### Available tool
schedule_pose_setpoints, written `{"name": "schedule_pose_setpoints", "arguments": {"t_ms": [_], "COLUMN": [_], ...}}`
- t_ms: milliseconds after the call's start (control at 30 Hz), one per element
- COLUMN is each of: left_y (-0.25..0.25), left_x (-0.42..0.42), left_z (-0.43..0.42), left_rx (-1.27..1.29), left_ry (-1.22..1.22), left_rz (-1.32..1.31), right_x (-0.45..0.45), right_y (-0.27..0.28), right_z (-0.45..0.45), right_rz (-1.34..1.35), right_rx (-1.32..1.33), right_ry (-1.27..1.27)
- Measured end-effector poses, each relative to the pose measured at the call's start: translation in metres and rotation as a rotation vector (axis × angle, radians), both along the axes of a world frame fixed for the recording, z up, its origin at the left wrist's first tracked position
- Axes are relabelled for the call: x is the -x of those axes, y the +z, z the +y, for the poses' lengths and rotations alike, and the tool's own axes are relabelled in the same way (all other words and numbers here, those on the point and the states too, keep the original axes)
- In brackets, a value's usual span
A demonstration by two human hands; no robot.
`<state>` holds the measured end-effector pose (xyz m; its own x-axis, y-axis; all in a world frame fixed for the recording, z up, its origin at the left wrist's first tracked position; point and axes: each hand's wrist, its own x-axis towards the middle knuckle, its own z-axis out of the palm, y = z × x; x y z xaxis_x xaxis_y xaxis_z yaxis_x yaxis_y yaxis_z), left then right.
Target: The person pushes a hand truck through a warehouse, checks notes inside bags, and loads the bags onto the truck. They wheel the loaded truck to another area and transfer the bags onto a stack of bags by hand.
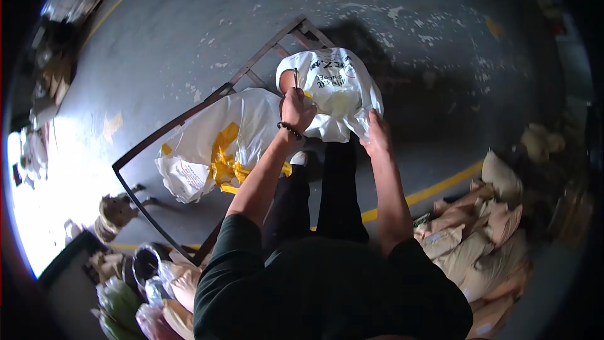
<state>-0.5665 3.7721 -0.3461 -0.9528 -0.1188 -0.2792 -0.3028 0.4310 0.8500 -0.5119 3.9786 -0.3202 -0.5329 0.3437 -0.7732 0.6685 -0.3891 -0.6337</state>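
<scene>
A white woven sack (333,82) with dark printed lettering sits in front of me on a metal-framed cart (258,56). My left hand (297,113), with a beaded bracelet at its wrist, is closed at the sack's left side. A thin metal tool (296,79) sticks up out of that fist; its kind I cannot make out. My right hand (376,132) pinches the sack's near right edge. To the left of my left forearm lies a second white sack (242,119), crumpled, with yellow tape (224,151) on it.
Filled tan sacks (481,233) are piled at the lower right. Bagged goods (170,296) and a dark round container (148,258) stand at the lower left. A dog-like shape (115,214) is near the cart's handle. Yellow lines (447,182) mark the grey floor (207,19).
</scene>
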Motion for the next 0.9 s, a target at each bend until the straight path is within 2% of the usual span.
{"name": "schedule_pose_setpoints", "arguments": {"t_ms": [100,133,167,200,233,267,333,367,400,433,500,600,667,700,733,767,833,900], "left_y": [-0.046,-0.058,-0.060,-0.062,-0.057,-0.062,-0.062,-0.059,-0.065,-0.078,-0.086,-0.078,-0.059,-0.059,-0.060,-0.061,-0.065,-0.076], "left_x": [0.015,0.026,0.038,0.048,0.050,0.052,0.056,0.051,0.046,0.041,0.037,0.044,0.053,0.052,0.053,0.053,0.046,0.035], "left_z": [0.005,0.007,0.007,0.011,0.019,0.019,0.019,0.019,0.016,0.011,0.006,0.007,0.011,0.013,0.012,0.011,0.013,0.011], "left_rx": [0.042,0.043,0.092,0.094,0.095,0.104,0.115,0.129,0.067,0.062,0.022,0.122,0.181,0.173,0.166,0.159,0.179,0.191], "left_ry": [0.126,0.167,0.187,0.223,0.263,0.260,0.314,0.338,0.402,0.431,0.454,0.372,0.320,0.327,0.336,0.345,0.442,0.578], "left_rz": [0.007,0.020,-0.094,-0.094,-0.105,-0.121,-0.111,-0.132,-0.111,-0.120,-0.100,-0.107,-0.166,-0.181,-0.192,-0.204,-0.088,-0.029], "right_x": [0.037,0.048,0.054,0.061,0.063,0.069,0.103,0.121,0.136,0.153,0.173,0.171,0.169,0.176,0.176,0.173,0.161,0.147], "right_y": [-0.064,-0.067,-0.074,-0.089,-0.091,-0.082,-0.045,-0.028,-0.021,-0.016,-0.011,-0.012,-0.003,0.009,0.001,-0.012,-0.026,-0.045], "right_z": [0.014,0.012,0.014,0.021,0.033,0.041,0.075,0.083,0.093,0.102,0.115,0.096,0.066,0.051,0.034,0.021,0.010,0.017], "right_rz": [-0.049,-0.048,0.083,0.185,0.183,0.185,-0.064,-0.162,-0.203,-0.168,-0.027,0.504,0.732,0.907,1.042,1.055,0.584,0.718], "right_rx": [0.029,-0.006,-0.032,-0.044,-0.030,-0.018,0.169,-0.013,-0.075,-0.201,-0.324,-0.440,-0.356,-0.426,-0.376,-0.325,-0.400,-0.525], "right_ry": [0.095,0.160,0.220,0.284,0.385,0.487,0.864,1.057,1.144,1.206,1.150,1.014,1.108,1.310,1.361,1.458,1.862,1.899]}}
